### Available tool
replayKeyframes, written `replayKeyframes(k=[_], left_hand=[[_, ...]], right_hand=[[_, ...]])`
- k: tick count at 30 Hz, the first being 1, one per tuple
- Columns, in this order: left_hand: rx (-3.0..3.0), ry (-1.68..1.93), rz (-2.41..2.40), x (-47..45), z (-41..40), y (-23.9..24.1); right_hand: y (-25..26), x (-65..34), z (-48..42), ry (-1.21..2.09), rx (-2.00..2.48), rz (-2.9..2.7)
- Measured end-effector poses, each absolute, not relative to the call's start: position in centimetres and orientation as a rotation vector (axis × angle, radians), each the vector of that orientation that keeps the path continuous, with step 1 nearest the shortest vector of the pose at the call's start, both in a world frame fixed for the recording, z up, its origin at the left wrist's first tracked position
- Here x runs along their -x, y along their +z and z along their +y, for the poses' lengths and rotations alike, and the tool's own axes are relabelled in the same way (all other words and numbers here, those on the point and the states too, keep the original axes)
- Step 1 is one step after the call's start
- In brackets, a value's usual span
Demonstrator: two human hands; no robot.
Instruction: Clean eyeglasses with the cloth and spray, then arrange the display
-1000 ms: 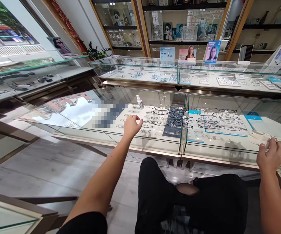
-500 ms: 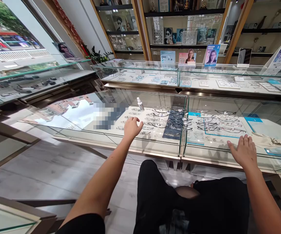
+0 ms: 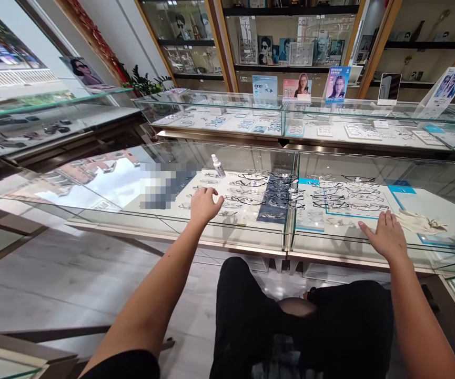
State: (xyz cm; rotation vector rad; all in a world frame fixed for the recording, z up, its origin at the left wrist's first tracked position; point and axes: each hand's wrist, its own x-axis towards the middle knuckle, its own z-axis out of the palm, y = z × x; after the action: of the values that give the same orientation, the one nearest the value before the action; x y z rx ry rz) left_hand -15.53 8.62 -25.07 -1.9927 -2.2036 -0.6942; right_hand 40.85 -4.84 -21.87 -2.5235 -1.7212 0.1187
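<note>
My left hand (image 3: 204, 204) rests on the glass top of the near display case (image 3: 180, 221), fingers loosely spread, holding nothing. A small white spray bottle (image 3: 218, 165) stands on the glass just beyond it. My right hand (image 3: 385, 238) lies flat on the glass further right, fingers stretched out and empty. A crumpled beige cloth (image 3: 420, 222) lies on the glass just right of that hand, apart from it. Under the glass lie several rows of eyeglass frames (image 3: 266, 190).
A second glass counter (image 3: 290, 118) with more eyewear runs behind, topped by small sign cards (image 3: 335, 84) and a mirror (image 3: 388, 87). Wall shelves hold photos. Another glass case (image 3: 33, 113) stands at the left. My knees in black trousers show below.
My right hand let go of the beige cloth, moved left and came down flat on the glass. My left hand stayed in place on the case.
</note>
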Motion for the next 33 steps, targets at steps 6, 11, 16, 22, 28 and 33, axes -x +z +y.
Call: replayKeyframes(k=[6, 11, 16, 22, 28, 33], left_hand=[[2.06, -0.689, -2.147, 15.2, 8.6, -24.3], [2.275, -0.625, -1.941, 13.4, 9.8, -22.1], [2.501, -0.482, -1.72, 10.3, 12.1, -20.0], [2.612, -0.285, -1.609, 8.3, 13.7, -19.2], [2.626, -0.208, -1.556, 8.4, 13.9, -19.1], [2.632, -0.222, -1.545, 8.7, 13.8, -19.2]], right_hand=[[-21.5, -40.4, -4.9, 0.117, 2.543, -1.722], [-22.4, -40.4, -5.1, 0.009, 2.479, -1.704], [-24.6, -40.9, -5.8, -0.17, 2.303, -1.731], [-25.6, -40.7, -6.1, -0.156, 2.323, -1.805], [-24.7, -40.0, -6.4, -0.111, 2.386, -1.813], [-24.8, -40.1, -6.5, -0.123, 2.391, -1.801]])
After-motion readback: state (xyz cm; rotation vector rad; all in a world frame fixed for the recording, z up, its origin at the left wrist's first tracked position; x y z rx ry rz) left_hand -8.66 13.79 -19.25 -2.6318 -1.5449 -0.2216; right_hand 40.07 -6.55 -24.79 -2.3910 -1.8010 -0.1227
